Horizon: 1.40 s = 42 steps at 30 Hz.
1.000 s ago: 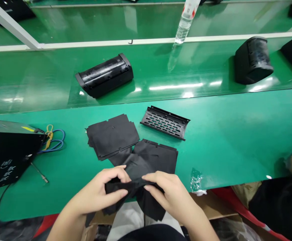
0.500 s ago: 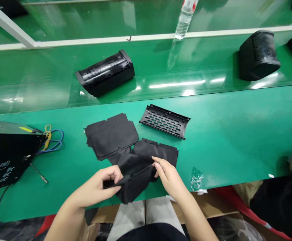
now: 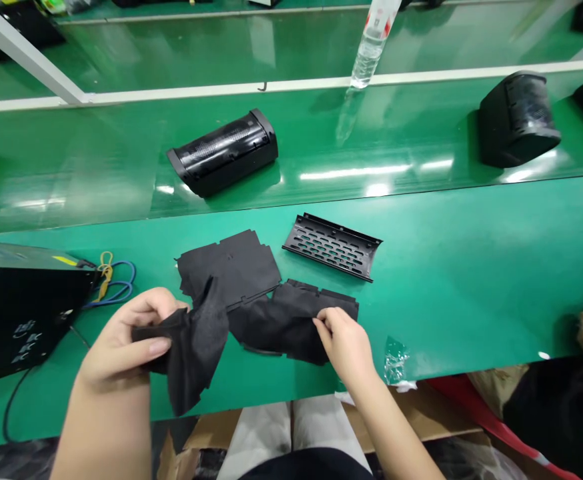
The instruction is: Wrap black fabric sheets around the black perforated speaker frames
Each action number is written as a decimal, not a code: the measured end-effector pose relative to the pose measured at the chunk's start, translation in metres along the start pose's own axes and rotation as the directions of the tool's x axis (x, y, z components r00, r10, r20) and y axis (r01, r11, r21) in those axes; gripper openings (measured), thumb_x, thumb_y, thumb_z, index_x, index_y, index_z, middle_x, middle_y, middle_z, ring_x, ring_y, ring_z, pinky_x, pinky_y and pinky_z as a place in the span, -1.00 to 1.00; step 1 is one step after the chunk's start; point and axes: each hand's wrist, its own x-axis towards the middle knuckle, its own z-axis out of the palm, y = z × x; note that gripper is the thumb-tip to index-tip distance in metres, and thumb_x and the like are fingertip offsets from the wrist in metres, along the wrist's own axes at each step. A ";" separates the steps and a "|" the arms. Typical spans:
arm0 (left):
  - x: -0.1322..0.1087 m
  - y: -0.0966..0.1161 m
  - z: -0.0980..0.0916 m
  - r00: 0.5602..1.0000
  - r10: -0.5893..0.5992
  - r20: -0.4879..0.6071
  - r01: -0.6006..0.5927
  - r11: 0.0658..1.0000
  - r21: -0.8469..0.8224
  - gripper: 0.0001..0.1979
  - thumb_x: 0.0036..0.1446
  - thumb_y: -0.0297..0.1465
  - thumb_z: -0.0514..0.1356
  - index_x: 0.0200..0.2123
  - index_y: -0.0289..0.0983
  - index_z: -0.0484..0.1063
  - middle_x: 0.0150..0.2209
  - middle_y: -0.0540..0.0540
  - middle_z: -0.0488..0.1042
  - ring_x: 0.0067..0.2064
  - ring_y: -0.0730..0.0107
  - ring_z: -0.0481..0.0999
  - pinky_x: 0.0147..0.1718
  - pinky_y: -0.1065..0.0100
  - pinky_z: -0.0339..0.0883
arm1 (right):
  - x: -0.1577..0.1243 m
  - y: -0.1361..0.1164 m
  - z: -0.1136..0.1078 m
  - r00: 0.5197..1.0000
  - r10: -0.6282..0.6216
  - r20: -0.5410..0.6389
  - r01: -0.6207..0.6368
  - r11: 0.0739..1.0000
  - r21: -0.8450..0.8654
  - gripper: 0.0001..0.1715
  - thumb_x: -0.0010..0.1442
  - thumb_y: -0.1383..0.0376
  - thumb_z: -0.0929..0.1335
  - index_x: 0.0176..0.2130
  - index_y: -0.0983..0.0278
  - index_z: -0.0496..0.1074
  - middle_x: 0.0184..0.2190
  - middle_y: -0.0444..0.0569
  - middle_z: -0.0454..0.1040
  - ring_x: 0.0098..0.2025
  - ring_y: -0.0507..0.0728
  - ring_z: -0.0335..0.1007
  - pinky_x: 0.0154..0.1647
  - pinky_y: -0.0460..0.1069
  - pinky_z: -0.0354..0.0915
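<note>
Over the near edge of the green worktable (image 3: 471, 280), the person's left hand (image 3: 134, 340) grips a bunched black cloth sheet (image 3: 201, 353) between thumb and curled fingers, its free part hanging down to the right. The right hand (image 3: 344, 343) has thumb and fingertips pinched on a second black sheet (image 3: 291, 323), which lies wrinkled over the right pile of sheets (image 3: 349, 305); from here I can't be sure it is separate from the pile. A left pile of notched sheets (image 3: 229, 267) lies just beyond the hands. Far of the right pile sits a slotted black panel (image 3: 332, 247), tilted. A small clear plastic bag (image 3: 395, 360) lies near the right forearm. Farther back, a black perforated housing (image 3: 224, 155) rests on its side, left of a water bottle (image 3: 369, 53).
</note>
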 end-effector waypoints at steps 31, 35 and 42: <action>0.036 -0.075 0.115 0.808 0.435 0.397 -0.535 0.262 0.803 -0.82 0.08 -0.53 0.06 -0.25 -0.28 0.40 -0.16 -0.15 0.45 -0.03 0.22 0.36 -0.06 0.15 0.26 | -0.016 0.028 0.009 0.935 -0.119 -0.335 0.182 0.970 0.163 -0.74 0.15 0.37 0.25 -0.11 0.28 0.27 -0.29 0.03 0.45 -0.22 0.12 0.35 -0.20 0.06 0.30; 0.037 -0.077 0.112 0.815 0.480 0.324 -0.491 0.276 0.826 -0.88 0.10 -0.48 0.08 -0.34 -0.29 0.42 -0.35 -0.10 0.48 -0.27 0.31 0.43 -0.28 0.25 0.32 | -0.015 0.033 0.010 0.942 0.000 -0.335 0.109 0.945 0.307 -0.76 0.16 0.32 0.24 -0.13 0.28 0.31 -0.25 0.04 0.45 -0.19 0.12 0.38 -0.18 0.04 0.33; 0.038 -0.084 0.110 0.775 0.576 0.260 -0.479 0.266 0.837 -0.87 0.07 -0.52 0.10 -0.32 -0.28 0.44 -0.29 -0.13 0.50 -0.22 0.29 0.45 -0.29 0.28 0.35 | -0.017 0.044 0.006 0.917 -0.066 -0.393 0.132 0.981 0.143 -0.73 0.15 0.38 0.26 -0.12 0.28 0.37 -0.25 0.06 0.47 -0.20 0.13 0.39 -0.15 0.06 0.35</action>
